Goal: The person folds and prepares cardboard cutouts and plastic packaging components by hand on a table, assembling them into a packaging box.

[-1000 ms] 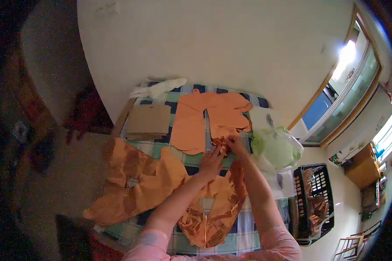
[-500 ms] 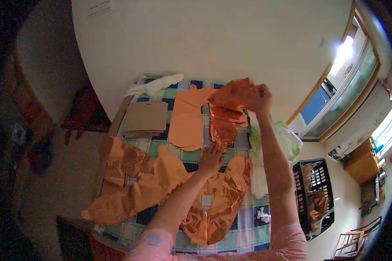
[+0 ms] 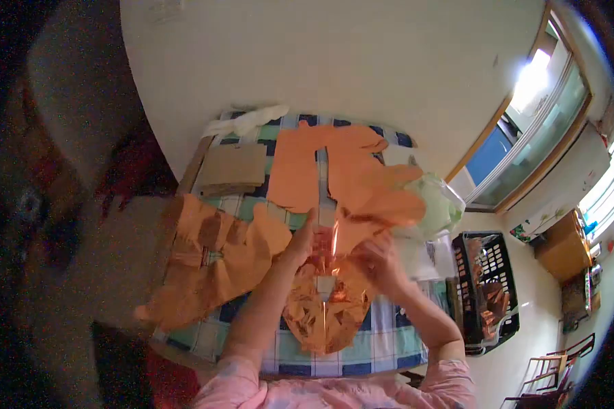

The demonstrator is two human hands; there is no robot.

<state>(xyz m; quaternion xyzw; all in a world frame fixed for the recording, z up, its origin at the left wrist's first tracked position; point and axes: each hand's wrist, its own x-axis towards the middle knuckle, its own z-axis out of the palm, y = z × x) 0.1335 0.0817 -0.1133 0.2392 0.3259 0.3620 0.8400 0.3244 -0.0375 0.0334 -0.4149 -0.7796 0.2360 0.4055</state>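
Note:
Both my hands are at a copper-coloured flat foil balloon [image 3: 351, 235] in the middle of the bed-like surface. My left hand [image 3: 305, 242] is closed at its left edge, thumb pointing up, fingers partly hidden against the shiny foil. My right hand [image 3: 382, 262] is slightly blurred and closed on its right side. Beyond them a flat orange stack of foil balloons [image 3: 297, 167] lies with matte side up. To the left is another uninflated foil balloon [image 3: 215, 273], and nearest me lies a shiny crumpled one [image 3: 326, 320].
A pile of brown cardboard pieces [image 3: 233, 167] lies at the back left, with a white cloth-like bundle [image 3: 252, 121] behind it. A pale green plastic bag [image 3: 443, 204] is at the right edge. A black basket [image 3: 488, 293] holding copper-coloured foil stands on the right.
My right hand has come down and toward me from the far right, drawing the foil with it. My left hand has shifted slightly left and closed at the foil. The foil's matte side now shows.

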